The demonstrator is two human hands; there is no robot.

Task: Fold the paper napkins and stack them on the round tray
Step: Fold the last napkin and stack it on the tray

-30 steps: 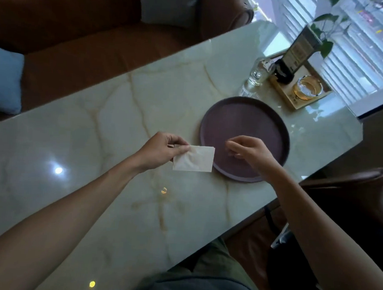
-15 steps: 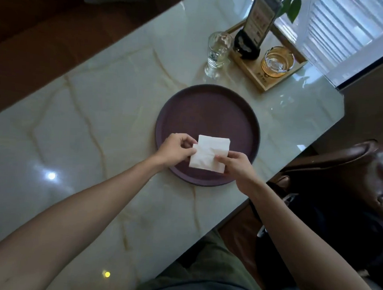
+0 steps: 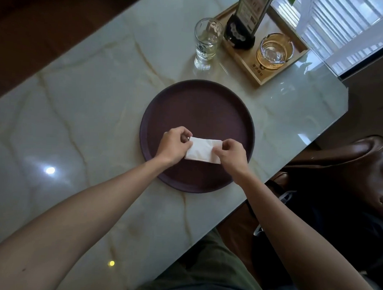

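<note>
A white folded paper napkin [image 3: 202, 150] is held just over the near half of the round dark-purple tray [image 3: 199, 105]. My left hand [image 3: 174, 145] pinches its left edge. My right hand [image 3: 229, 154] pinches its right edge. Whether the napkin touches the tray floor I cannot tell. No other napkin shows on the tray or the marble table [image 3: 89, 109].
Beyond the tray stands a tall clear glass [image 3: 207, 42]. A wooden tray [image 3: 265, 51] at the back right carries an amber glass ashtray [image 3: 274, 51] and a dark upright card stand [image 3: 246, 20]. The table's edge runs along the right, with a brown leather seat [image 3: 361, 161] beside it.
My left hand carried the napkin from beside the tray to over it. My right hand took hold of its right edge. The view shifted so the tray sits central.
</note>
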